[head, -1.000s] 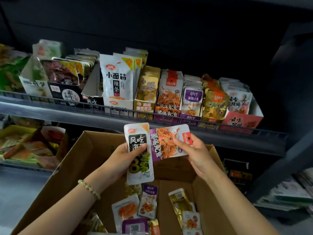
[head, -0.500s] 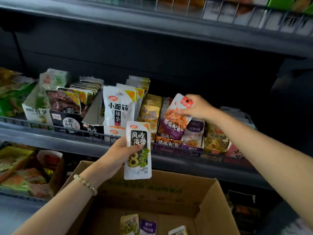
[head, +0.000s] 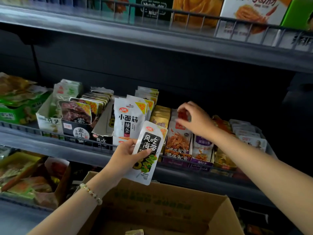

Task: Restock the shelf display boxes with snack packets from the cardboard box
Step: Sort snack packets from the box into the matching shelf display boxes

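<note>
The middle shelf (head: 50, 143) is dark grey metal with a low wire rail (head: 25, 128) along its front. Display boxes stand on it side by side. From the left come a green box (head: 11, 116), a white box (head: 47, 122), a black box (head: 74, 131) of dark brown packets (head: 76, 112), a white-and-black box (head: 101, 133) with its inner wall showing, tall white packets (head: 128, 119), yellow packets (head: 160, 116), a purple box (head: 176, 160) of orange-printed packets (head: 177, 141), purple-labelled packets (head: 203, 146), gold packets (head: 223, 156) and, at the far right, pale packets (head: 249, 134). The upper shelf (head: 118, 38) carries larger cartons (head: 250, 9) behind its own rail. On the lower shelf (head: 15, 203) open boxes (head: 61, 180) hold orange and red packets.
</note>
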Demonstrator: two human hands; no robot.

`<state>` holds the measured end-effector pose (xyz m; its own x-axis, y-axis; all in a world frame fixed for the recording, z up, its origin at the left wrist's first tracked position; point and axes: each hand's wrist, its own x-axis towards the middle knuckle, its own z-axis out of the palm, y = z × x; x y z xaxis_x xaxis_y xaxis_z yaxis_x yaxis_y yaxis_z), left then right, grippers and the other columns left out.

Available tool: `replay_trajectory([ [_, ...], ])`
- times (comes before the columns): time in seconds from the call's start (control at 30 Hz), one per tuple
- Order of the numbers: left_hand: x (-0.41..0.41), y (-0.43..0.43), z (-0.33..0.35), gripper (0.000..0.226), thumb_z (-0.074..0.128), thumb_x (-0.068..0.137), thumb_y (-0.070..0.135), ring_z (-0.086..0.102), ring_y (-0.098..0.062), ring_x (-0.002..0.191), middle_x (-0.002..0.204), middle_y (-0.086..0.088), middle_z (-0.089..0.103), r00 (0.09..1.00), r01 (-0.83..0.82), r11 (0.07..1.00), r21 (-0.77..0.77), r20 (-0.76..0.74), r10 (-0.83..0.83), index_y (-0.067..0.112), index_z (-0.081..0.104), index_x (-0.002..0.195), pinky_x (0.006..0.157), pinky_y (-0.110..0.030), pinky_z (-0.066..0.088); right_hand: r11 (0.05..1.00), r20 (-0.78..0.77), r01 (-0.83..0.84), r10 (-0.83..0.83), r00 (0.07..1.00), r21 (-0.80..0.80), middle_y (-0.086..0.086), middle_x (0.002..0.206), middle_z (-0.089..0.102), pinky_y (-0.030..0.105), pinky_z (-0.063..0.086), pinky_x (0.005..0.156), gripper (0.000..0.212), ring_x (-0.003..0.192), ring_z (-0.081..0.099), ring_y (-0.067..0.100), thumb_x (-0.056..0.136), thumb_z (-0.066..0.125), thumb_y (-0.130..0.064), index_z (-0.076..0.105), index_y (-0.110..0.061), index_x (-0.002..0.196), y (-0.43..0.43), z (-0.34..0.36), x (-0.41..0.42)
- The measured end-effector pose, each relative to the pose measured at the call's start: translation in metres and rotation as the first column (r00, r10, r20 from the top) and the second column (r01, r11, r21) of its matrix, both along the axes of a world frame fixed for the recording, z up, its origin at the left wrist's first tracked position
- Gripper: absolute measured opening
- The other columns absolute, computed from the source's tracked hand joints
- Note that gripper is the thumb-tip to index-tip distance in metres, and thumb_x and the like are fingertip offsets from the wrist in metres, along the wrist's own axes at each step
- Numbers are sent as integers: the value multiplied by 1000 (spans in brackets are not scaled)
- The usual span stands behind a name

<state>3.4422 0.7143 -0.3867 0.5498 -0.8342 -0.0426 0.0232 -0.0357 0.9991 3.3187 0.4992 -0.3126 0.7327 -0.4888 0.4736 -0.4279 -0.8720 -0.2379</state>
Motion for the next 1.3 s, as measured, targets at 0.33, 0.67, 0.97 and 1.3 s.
replay_trajectory([
  [0.33,30,32,18,19,74,79,16,73,-17,86,90,0,76,993,12,983,-185,117,10,12,66,96,70,-22,57,748,-100,-186,319,943,637,6,113,69,36,55,89,57,102,68,19,78,78,-25,55,-9,127,96,39,50],
  [0.67,180,68,10,40,52,89,47,53,-9,115,119,11,60,541,-145,982,-125,821,184,25,59,121,99,-32,44,872,212,-224,143,967,435,4,87,66,18,51,61,24,69,60,8,78,76,-9,61,-20,94,92,114,148],
  [0.97,215,46,-21,88,11,69,89,26,-9,134,140,18,40,419,-113,993,-10,906,57,42,51,131,109,-39,31,964,57,8,-24,998,267,14,96,69,34,53,74,25,84,63,24,74,78,-5,68,-7,96,54,97,237],
  [1.3,223,32,-43,66,28,75,85,29,0,117,120,28,41,427,-125,973,-196,874,231,47,59,119,98,-27,25,962,-382,2,106,918,272,22,100,68,27,56,58,32,71,64,23,76,75,3,62,6,106,43,50,270],
])
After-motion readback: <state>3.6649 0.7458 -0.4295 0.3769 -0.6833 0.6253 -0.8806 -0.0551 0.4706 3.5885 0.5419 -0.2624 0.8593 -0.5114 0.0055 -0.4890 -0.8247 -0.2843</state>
